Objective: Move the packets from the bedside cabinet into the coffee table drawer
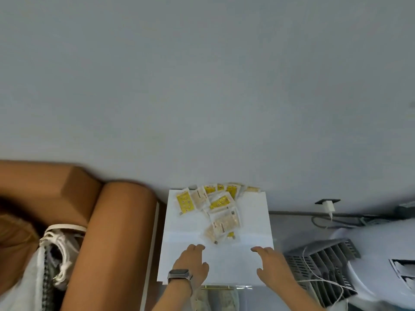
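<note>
Packets (219, 206) heaped on bedside cabinet (253, 218)

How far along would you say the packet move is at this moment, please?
Nothing looks moved yet: the packets all lie in a loose pile on the white bedside cabinet. In hand: the left hand and right hand hover open over its near edge, holding nothing. Left: gathering every packet and carrying it to the drawer, which is not in view.

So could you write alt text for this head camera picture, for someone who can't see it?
Two bare hands, left and right, reach open over a white bedside cabinet top toward a loose pile of yellow and clear plastic packets. A brown padded headboard stands left.
</note>
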The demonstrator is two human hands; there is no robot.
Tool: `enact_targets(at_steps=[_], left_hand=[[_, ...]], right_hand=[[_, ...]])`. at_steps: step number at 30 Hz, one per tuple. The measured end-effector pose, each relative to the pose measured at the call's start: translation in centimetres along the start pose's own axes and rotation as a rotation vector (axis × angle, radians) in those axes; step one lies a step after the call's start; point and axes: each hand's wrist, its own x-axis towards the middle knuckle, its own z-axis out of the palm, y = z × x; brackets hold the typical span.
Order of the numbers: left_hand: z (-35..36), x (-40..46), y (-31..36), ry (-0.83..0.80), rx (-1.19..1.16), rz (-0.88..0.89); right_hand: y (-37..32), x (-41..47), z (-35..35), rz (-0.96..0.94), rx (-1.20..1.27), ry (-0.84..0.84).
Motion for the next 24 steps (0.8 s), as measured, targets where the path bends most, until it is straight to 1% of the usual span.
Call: enact_targets(at_steps=[3, 5, 10, 14, 17, 21, 24], left_hand=[[1.6, 3.7, -1.7, -0.057, -0.120, -0.041], [2.7, 5.5, -2.5, -0.053, -0.177, -0.057], [5.2, 8.4, -3.3, 0.014, -0.292, -0.094], [6.4, 10.2, -3.7, 0.048, -0.353, -0.113], [7.0, 11.1, -3.9, 0.060, -0.377, -0.138], [7.6, 11.9, -4.1, 0.061, -0.413, -0.159], [7.6, 12.3, -3.7, 0.100, -0.493, -0.153]], right_hand=[[-0.7, 5.3, 1.7, -0.035, -0.075, -0.014], [-1.2, 8.4, 2.4, -0.056, -0.079, 0.011], [-2.9, 15.5, 4.1, -0.175, -0.120, 0.173], [-3.8, 19.7, 5.8, -0.286, -0.247, 0.280], [-3.9, 21.5, 7.1, -0.318, -0.270, 0.305], [-3.7, 22.3, 7.7, -0.300, -0.360, 0.436], [-3.5, 21.2, 7.2, -0.294, -0.330, 0.428]])
